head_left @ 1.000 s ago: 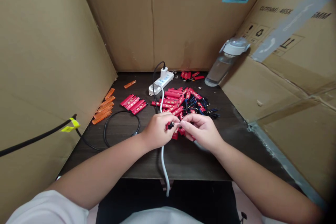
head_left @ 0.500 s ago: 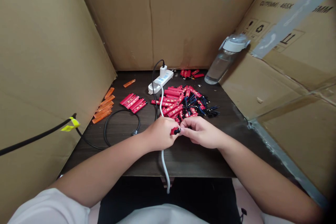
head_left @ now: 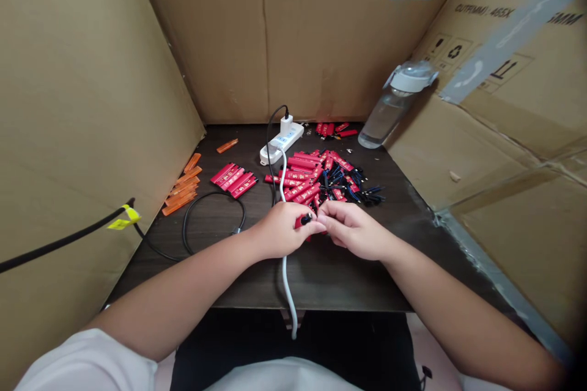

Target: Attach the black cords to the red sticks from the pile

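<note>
My left hand point(head_left: 277, 233) is closed around a slim red stick with a smooth-looking surface and a black end point(head_left: 299, 220); the fingers are clamped on it, and the black end pokes out beside my thumb. The stick is at the near middle of the scene, above the near edge of a dark wood-look tabletop point(head_left: 247, 286). My right hand point(head_left: 355, 232) meets the left, thumb and forefinger brought together close to its fingertips; whether they pinch anything I cannot tell, as whatever may lie between is too small or hidden.

I judge the stick light and stiff, probably hard plastic, slim enough for one curled hand to carry. Its smooth side could slip under damp fingers, so I would take hold around the middle of the red body and leave the black end free of pressure, since that looks like the more delicate part.

Just beyond my hands is a loose pile of red sticks with pale markings point(head_left: 301, 164), and at its right a tangle of thin black and blue wires point(head_left: 337, 184). Those wires look soft and easily snagged, the sort to grip by several strands rather than one.
</note>
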Action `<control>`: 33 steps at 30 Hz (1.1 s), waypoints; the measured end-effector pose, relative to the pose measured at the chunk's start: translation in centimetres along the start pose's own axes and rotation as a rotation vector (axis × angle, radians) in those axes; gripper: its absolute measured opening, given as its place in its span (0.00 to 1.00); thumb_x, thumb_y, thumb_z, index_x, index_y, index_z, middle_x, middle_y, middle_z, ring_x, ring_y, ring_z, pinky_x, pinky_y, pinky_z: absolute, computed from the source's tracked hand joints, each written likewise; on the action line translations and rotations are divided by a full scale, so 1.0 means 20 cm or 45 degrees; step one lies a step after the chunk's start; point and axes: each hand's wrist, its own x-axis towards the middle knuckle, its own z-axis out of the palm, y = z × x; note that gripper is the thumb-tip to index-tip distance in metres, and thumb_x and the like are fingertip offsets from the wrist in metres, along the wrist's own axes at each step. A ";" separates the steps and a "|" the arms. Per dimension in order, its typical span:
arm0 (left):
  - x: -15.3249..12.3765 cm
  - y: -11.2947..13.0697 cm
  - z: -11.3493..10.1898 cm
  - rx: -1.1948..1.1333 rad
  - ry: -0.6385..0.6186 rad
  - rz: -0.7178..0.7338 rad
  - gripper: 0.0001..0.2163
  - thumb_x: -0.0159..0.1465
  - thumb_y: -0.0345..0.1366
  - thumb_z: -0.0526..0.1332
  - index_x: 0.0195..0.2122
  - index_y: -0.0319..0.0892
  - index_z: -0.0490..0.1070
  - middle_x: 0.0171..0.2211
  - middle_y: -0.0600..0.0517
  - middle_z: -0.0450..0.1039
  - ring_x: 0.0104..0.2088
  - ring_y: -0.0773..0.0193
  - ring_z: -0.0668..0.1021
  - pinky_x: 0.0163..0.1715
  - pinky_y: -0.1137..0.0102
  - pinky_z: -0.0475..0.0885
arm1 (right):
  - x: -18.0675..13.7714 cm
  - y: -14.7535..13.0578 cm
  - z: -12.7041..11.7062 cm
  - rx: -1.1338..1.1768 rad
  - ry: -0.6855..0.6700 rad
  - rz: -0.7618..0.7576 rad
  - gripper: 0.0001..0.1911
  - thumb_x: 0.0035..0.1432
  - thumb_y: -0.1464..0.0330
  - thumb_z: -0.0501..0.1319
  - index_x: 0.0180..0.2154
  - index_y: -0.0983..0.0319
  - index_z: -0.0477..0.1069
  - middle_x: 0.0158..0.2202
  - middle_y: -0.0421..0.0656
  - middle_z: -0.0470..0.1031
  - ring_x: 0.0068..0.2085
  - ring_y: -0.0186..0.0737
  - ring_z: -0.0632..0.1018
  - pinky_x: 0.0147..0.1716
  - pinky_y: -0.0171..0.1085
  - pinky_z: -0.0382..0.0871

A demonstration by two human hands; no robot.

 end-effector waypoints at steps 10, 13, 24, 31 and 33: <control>-0.01 0.03 0.03 -0.120 -0.016 -0.151 0.12 0.61 0.44 0.58 0.33 0.39 0.69 0.27 0.53 0.71 0.27 0.66 0.70 0.29 0.71 0.65 | -0.03 -0.01 0.09 0.385 0.348 -0.331 0.13 0.63 0.60 0.57 0.31 0.61 0.62 0.23 0.36 0.62 0.21 0.28 0.63 0.20 0.32 0.59; -0.02 0.03 0.04 -0.004 -0.003 -0.092 0.12 0.61 0.44 0.58 0.29 0.40 0.66 0.27 0.54 0.68 0.28 0.66 0.69 0.29 0.71 0.64 | -0.04 -0.02 0.11 0.255 0.354 -0.358 0.13 0.63 0.60 0.56 0.31 0.61 0.62 0.25 0.37 0.64 0.22 0.30 0.65 0.22 0.33 0.61; -0.02 0.05 0.05 0.128 -0.042 -0.063 0.12 0.62 0.43 0.57 0.27 0.41 0.62 0.27 0.53 0.66 0.28 0.66 0.69 0.30 0.70 0.64 | -0.04 -0.02 0.11 -0.124 0.442 -0.367 0.12 0.64 0.61 0.54 0.31 0.60 0.61 0.26 0.40 0.66 0.24 0.33 0.66 0.23 0.33 0.62; -0.02 0.03 0.05 0.151 0.029 0.048 0.13 0.64 0.42 0.57 0.26 0.41 0.61 0.29 0.52 0.65 0.31 0.65 0.69 0.34 0.68 0.65 | -0.04 0.00 0.11 -0.287 0.572 -0.415 0.10 0.64 0.62 0.53 0.31 0.60 0.61 0.27 0.42 0.66 0.27 0.36 0.67 0.26 0.35 0.64; -0.02 0.03 0.05 0.161 0.051 0.056 0.13 0.63 0.41 0.58 0.24 0.41 0.60 0.28 0.53 0.64 0.30 0.65 0.68 0.32 0.69 0.64 | -0.04 -0.01 0.11 -0.260 0.565 -0.398 0.11 0.64 0.62 0.53 0.31 0.60 0.61 0.27 0.41 0.65 0.26 0.35 0.67 0.25 0.35 0.63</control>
